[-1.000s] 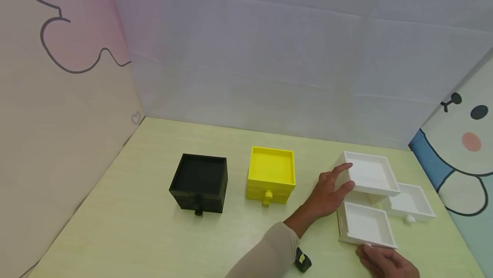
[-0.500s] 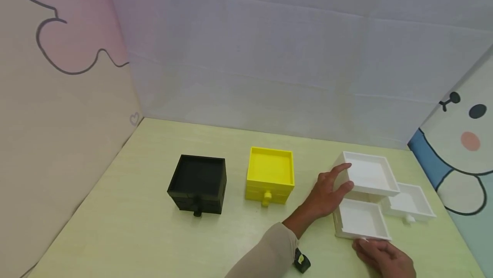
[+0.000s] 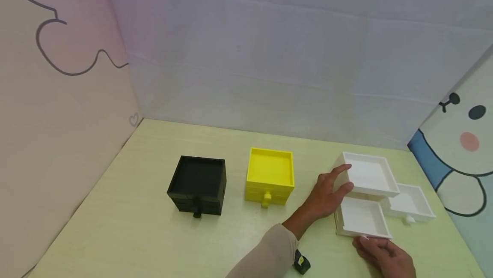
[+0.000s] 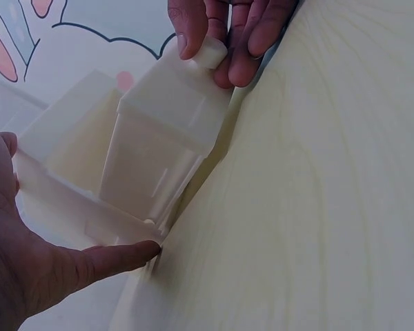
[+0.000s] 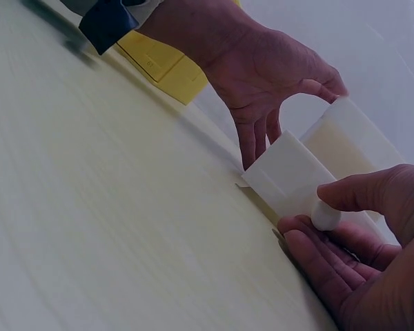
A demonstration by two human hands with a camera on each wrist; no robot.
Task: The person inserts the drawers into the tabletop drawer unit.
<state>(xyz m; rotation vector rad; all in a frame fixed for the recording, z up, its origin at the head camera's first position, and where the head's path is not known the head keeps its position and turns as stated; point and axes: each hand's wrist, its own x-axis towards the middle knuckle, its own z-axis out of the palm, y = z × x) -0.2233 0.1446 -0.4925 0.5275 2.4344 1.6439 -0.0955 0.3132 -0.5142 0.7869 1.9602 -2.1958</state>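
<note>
A white drawer box (image 3: pixel 369 173) stands at the right of the table. A white drawer (image 3: pixel 363 218) extends from its front, with its round knob (image 5: pixel 326 215) on the near face. My right hand (image 3: pixel 386 255) pinches this knob between thumb and fingers. At the box's left side, my left hand (image 3: pixel 325 192) grips the frame, its index finger at the top rim and its thumb at the front edge. Another white drawer (image 3: pixel 411 202), also with a knob, lies to the right of the box.
A yellow drawer box (image 3: pixel 271 173) stands near the middle of the table, and a black drawer box (image 3: pixel 198 183) is left of it. Patterned panels (image 3: pixel 462 162) and a pale cloth wall (image 3: pixel 269 55) enclose the table. A dark strap (image 3: pixel 301 263) shows beside my left sleeve.
My right hand has moved the pulled-out drawer slightly inward and leftward, closer under the white box, then nearly stopped. The left hand has kept its place on the box.
</note>
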